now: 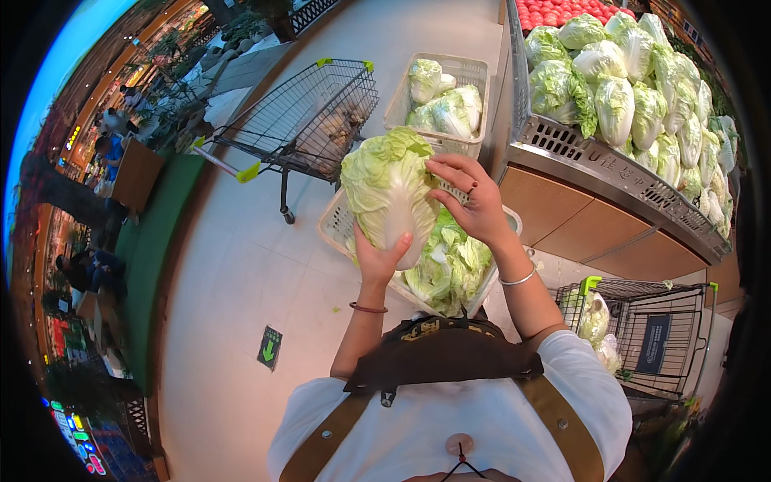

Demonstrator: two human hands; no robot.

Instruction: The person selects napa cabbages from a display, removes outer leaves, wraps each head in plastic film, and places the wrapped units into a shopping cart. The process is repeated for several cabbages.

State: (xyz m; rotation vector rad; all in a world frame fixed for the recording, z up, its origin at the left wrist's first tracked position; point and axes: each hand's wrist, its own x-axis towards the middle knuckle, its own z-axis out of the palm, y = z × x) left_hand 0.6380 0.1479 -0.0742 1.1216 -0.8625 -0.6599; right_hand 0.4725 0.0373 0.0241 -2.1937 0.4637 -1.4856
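My left hand (380,256) holds a napa cabbage (390,193) by its white base, thumb across the front and leafy end pointing away from me. At the cabbage's right side, my right hand (476,196) has its fingers apart, with fingertips at the outer leaves. Whether it pinches a leaf is hard to make out. Below the cabbage is a pale plastic crate (337,226), partly hidden by my hands and the cabbage. Loose green cabbage leaves (449,271) fill the near part of that crate.
Beyond stands another crate (394,102) with several cabbages. A display stand (602,172) at right bears piled napa cabbages (638,90) and red produce (560,11). One shopping cart (289,114) stands ahead left, another cart (656,337) at right with wrapped cabbages. People sit far left.
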